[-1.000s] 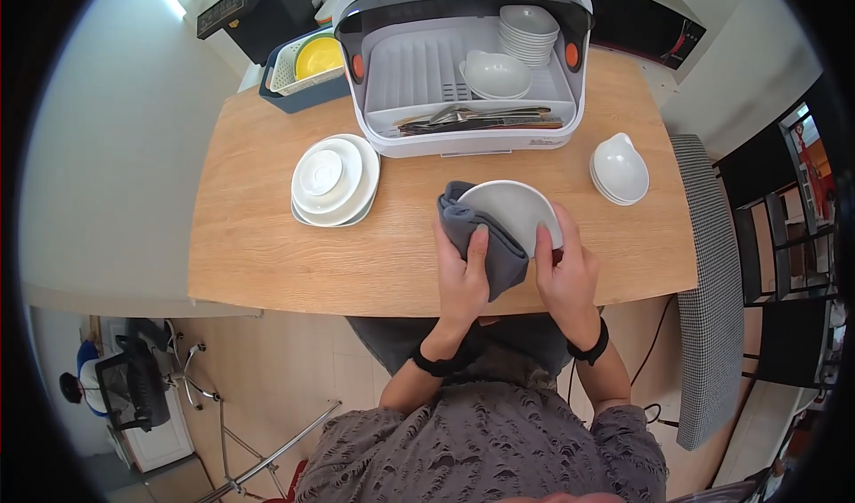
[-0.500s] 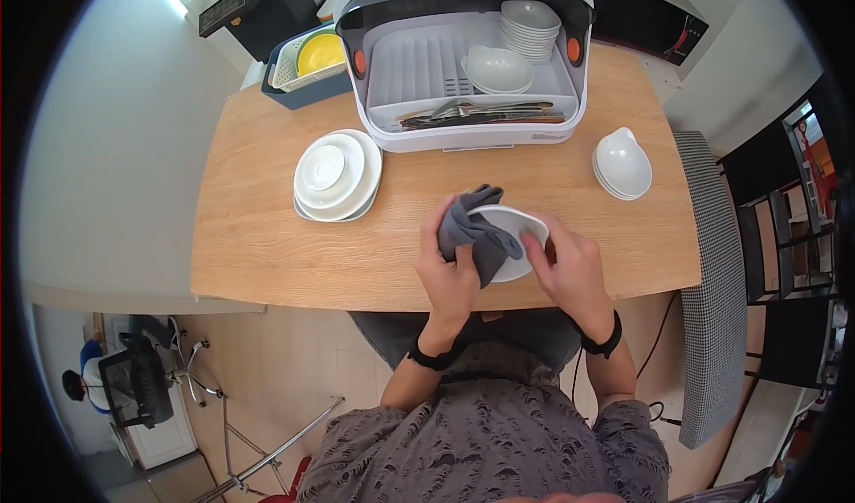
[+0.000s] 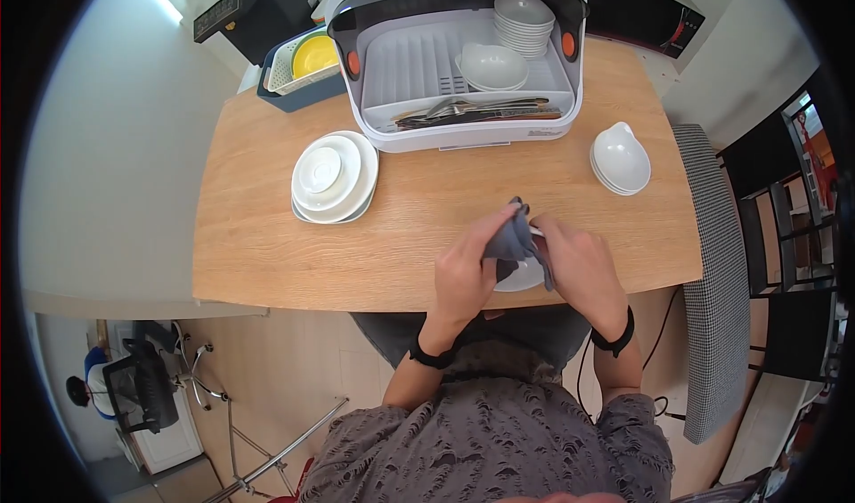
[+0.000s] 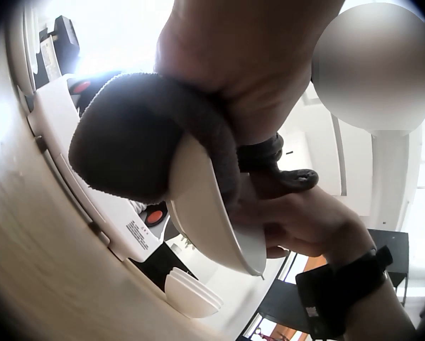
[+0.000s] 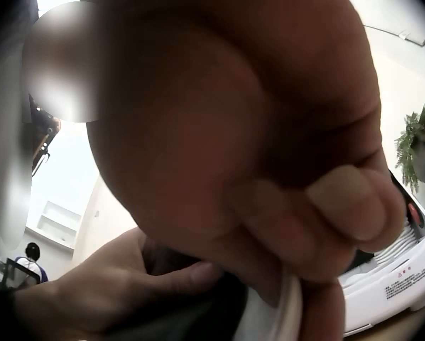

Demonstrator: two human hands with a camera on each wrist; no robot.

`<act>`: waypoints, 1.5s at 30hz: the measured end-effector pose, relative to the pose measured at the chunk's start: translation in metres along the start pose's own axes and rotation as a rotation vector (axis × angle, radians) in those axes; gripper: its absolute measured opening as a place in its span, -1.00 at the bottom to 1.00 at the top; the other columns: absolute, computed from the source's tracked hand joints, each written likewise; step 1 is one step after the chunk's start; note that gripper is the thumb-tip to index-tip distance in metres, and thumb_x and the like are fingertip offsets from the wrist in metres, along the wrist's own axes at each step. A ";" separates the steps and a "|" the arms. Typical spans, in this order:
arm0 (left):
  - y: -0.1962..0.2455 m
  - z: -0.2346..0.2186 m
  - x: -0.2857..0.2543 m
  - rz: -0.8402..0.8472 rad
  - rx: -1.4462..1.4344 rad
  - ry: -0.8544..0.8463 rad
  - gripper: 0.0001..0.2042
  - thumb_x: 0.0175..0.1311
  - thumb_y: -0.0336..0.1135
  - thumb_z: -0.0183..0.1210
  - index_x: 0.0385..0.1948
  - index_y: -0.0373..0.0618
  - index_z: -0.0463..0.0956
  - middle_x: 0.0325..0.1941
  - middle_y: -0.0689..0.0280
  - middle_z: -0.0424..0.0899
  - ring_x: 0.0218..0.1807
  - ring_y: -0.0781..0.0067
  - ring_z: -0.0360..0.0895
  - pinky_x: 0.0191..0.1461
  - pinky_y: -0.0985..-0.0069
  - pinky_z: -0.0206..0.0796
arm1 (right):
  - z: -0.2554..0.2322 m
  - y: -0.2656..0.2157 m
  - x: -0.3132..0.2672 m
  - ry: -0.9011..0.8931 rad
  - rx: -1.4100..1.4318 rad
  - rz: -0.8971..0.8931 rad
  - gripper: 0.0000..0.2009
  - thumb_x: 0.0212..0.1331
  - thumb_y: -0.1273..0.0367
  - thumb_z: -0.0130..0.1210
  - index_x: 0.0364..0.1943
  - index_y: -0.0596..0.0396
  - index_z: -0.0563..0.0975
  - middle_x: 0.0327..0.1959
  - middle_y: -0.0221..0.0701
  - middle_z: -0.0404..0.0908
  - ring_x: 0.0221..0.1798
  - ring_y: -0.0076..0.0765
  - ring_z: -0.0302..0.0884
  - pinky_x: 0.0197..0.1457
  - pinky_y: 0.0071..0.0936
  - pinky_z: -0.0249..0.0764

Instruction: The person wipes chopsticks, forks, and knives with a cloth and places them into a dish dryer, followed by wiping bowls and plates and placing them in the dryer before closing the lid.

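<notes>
A white bowl [image 3: 524,278] is held tilted over the near edge of the table. My left hand [image 3: 463,276] grips a folded grey cloth [image 3: 512,240], which wraps over the bowl's rim. On the other side, my right hand [image 3: 583,267] pinches the rim between thumb and fingers. In the left wrist view the cloth [image 4: 127,142] covers one end of the bowl [image 4: 205,213], inside and out. Fingers curl over the bowl's edge [image 5: 290,305] in the right wrist view. Much of the bowl is hidden behind the hands and cloth.
At the back stands an open white dish cabinet [image 3: 463,138] with stacked bowls [image 3: 523,26] and cutlery [image 3: 481,113]. White plates [image 3: 356,191] are piled at left, and spouted bowls [image 3: 621,160] at right. A blue basin [image 3: 307,99] holds a basket and yellow bowl.
The bowl has turned from facing up to a steeper tilt, its visible part now lower. The cloth has moved right along the rim, and both hands have drawn closer together.
</notes>
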State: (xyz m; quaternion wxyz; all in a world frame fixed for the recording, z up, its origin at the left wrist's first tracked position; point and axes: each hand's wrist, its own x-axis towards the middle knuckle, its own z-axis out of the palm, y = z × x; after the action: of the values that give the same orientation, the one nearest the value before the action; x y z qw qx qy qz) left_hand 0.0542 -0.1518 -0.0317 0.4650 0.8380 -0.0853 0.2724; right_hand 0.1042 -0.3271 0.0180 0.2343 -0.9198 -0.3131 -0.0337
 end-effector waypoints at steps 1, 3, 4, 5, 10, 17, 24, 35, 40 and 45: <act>-0.001 0.004 0.000 -0.102 -0.089 0.133 -0.47 0.06 -0.70 0.10 0.17 -0.20 0.45 0.13 0.09 0.65 0.10 0.10 0.65 0.08 0.34 0.50 | 0.001 -0.001 0.001 0.063 0.045 0.016 -0.84 0.29 0.45 0.08 -0.10 0.18 0.46 -0.46 -0.04 0.60 -0.42 0.16 0.60 -0.40 -0.03 0.45; -0.005 0.013 -0.001 -0.307 -0.261 0.399 -0.52 0.19 -0.66 0.11 0.20 -0.23 0.40 0.14 0.05 0.65 0.12 0.13 0.64 0.12 0.37 0.47 | 0.006 -0.007 -0.002 0.057 0.187 0.067 -0.85 0.31 0.46 0.06 -0.10 0.19 0.45 -0.47 -0.04 0.61 -0.44 0.18 0.59 -0.41 -0.02 0.45; -0.005 0.012 -0.001 -0.300 -0.261 0.377 -0.53 0.23 -0.64 0.11 0.22 -0.26 0.35 0.16 0.03 0.61 0.18 0.16 0.58 0.21 0.36 0.39 | 0.008 -0.010 -0.004 0.054 0.257 0.095 -0.86 0.32 0.46 0.05 -0.11 0.19 0.45 -0.47 -0.03 0.61 -0.45 0.19 0.59 -0.41 -0.02 0.44; -0.005 0.010 -0.001 -0.292 -0.263 0.352 -0.54 0.28 -0.62 0.12 0.23 -0.29 0.29 0.18 0.01 0.58 0.23 0.19 0.52 0.30 0.35 0.31 | 0.012 -0.010 -0.004 0.059 0.267 0.129 -0.86 0.32 0.46 0.04 -0.10 0.18 0.45 -0.47 -0.03 0.61 -0.45 0.20 0.58 -0.41 -0.01 0.44; -0.010 0.007 -0.002 -0.071 -0.220 0.237 -0.55 0.21 -0.72 0.12 0.17 -0.30 0.30 0.19 -0.05 0.57 0.27 0.12 0.52 0.37 0.32 0.30 | 0.005 -0.007 0.000 0.083 0.164 0.108 -0.85 0.33 0.45 0.02 -0.06 0.13 0.43 -0.45 -0.02 0.63 -0.44 0.23 0.58 -0.42 0.02 0.43; -0.005 0.003 0.006 0.000 -0.128 0.185 -0.51 0.07 -0.75 0.08 0.11 -0.16 0.45 0.16 0.11 0.65 0.14 0.14 0.64 0.14 0.37 0.50 | -0.006 -0.005 0.002 -0.044 -0.007 0.117 -0.84 0.32 0.44 0.00 -0.07 0.13 0.43 -0.44 -0.08 0.63 -0.42 0.19 0.60 -0.40 -0.01 0.47; 0.003 -0.006 0.013 0.150 0.202 -0.143 -0.47 -0.02 -0.66 0.08 0.09 -0.01 0.54 0.15 0.33 0.66 0.04 0.24 0.67 -0.14 0.36 0.58 | 0.016 0.002 -0.002 -0.012 -0.184 -0.058 -0.84 0.25 0.40 0.05 -0.13 0.11 0.51 -0.44 -0.17 0.62 -0.40 0.03 0.65 -0.41 -0.12 0.52; -0.008 -0.008 0.010 -0.050 0.010 0.028 -0.36 -0.13 -0.81 0.00 0.11 -0.10 0.50 0.13 0.18 0.66 0.06 0.04 0.64 0.03 0.30 0.54 | 0.019 -0.001 0.001 0.021 -0.013 0.007 -0.77 0.27 0.45 0.03 -0.01 0.10 0.46 -0.38 -0.16 0.63 -0.39 0.05 0.64 -0.41 -0.08 0.50; 0.002 -0.005 0.007 -0.064 0.032 -0.035 -0.38 -0.12 -0.80 0.01 0.09 -0.08 0.52 0.09 0.17 0.67 0.07 0.05 0.65 0.00 0.31 0.54 | 0.010 0.003 0.010 0.019 -0.091 -0.118 -0.77 0.25 0.47 0.02 -0.02 0.12 0.43 -0.39 -0.13 0.61 -0.38 0.11 0.62 -0.39 -0.05 0.50; -0.005 0.000 0.005 -0.215 -0.110 0.185 -0.44 -0.04 -0.83 -0.01 0.06 -0.13 0.52 0.10 0.12 0.69 0.09 0.10 0.67 0.10 0.39 0.50 | 0.024 0.001 0.006 -0.018 0.043 0.079 -0.73 0.17 0.45 0.09 -0.03 0.09 0.44 -0.40 -0.16 0.63 -0.36 0.11 0.62 -0.35 -0.07 0.51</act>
State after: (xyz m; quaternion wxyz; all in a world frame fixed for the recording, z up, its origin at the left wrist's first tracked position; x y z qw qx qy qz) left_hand 0.0605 -0.1482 -0.0326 0.5426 0.7869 0.0333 0.2920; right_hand 0.1071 -0.3138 -0.0020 0.2522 -0.9265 -0.2793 -0.0096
